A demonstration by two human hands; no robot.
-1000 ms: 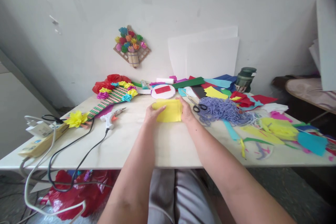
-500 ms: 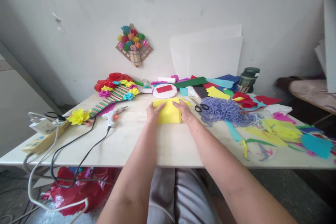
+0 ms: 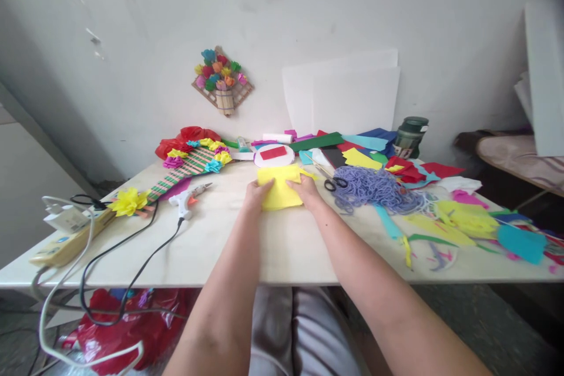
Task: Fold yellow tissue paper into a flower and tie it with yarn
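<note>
A folded yellow paper sheet (image 3: pixel 279 185) lies flat on the white table (image 3: pixel 282 247), in the middle. My left hand (image 3: pixel 254 195) presses on its left edge, fingers laid flat over the paper. On the sheet's right side my right hand (image 3: pixel 305 190) rests its fingers on top of it. Both hands touch the paper and are close together. Black-handled scissors (image 3: pixel 333 183) lie just right of my right hand, beside a heap of purple yarn (image 3: pixel 374 187).
A white glue gun (image 3: pixel 184 200) with a black cord lies at left, near a power strip (image 3: pixel 66 241) and a decorated guitar-shaped craft (image 3: pixel 185 165). Coloured paper scraps (image 3: pixel 467 217) cover the right side. A dark jar (image 3: pixel 409 136) and white boards (image 3: pixel 348 97) stand at the back.
My hands have drawn closer together over the yellow paper, which looks narrower now; the right hand slid left onto it. The camera shifted slightly.
</note>
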